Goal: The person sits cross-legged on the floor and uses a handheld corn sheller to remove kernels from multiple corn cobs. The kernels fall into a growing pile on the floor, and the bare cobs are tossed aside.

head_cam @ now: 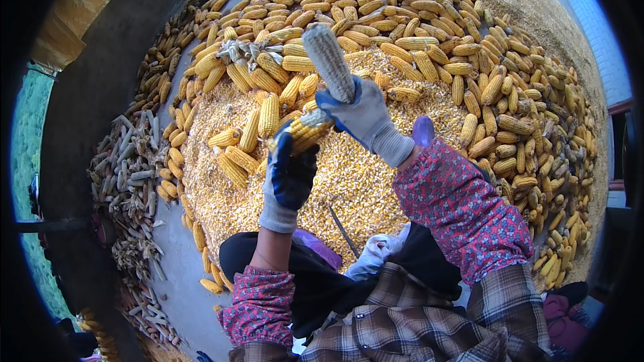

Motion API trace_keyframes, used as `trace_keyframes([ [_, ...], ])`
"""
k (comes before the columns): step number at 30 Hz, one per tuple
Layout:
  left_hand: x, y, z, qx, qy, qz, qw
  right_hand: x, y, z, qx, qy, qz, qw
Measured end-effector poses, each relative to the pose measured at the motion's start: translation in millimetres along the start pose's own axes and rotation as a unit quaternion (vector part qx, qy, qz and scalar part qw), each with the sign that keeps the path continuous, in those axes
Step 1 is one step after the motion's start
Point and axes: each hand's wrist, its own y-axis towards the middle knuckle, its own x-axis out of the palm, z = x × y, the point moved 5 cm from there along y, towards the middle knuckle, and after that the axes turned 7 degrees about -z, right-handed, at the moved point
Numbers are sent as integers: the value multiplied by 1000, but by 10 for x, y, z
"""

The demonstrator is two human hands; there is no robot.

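My left hand (291, 173), in a grey knit glove with a dark blue coated palm, grips a partly shelled corn ear (304, 133). Yellow kernels cover its lower part, while its far end is bare and pale. In my right hand (359, 113), gloved the same way, is a bare corn cob (328, 60) that points up and away. The right hand's lower edge meets the bare end of the ear; the exact contact is hidden. Beneath both hands spreads a heap of loose kernels (352, 186).
Whole corn ears (432, 25) lie piled ahead and to the right. Stripped cobs and husks (126, 161) are heaped at the left on the grey floor (176, 261). A thin dark rod (343, 229) sticks from the kernels near my knees. Purple footwear (318, 249) shows beside my leg.
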Motion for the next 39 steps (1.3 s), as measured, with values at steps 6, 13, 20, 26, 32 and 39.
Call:
trace_keyframes([
  [6,49,160,-75,-30,-135,-53,989,365,-284,-8,-46,-72,-50,995],
  [13,207,46,68,-56,-95,-77,991,167,-66,45,59,95,-69,991],
  [20,389,-64,-37,3,225,-78,971,312,25,87,141,331,-141,922],
  [26,228,-7,-186,28,368,-39,928,417,44,189,73,43,-134,987],
  [32,298,-236,-133,-179,89,-174,964,318,75,166,42,72,-19,996],
  [39,270,-84,-92,-46,262,-128,956,414,-1,52,156,360,-185,901],
])
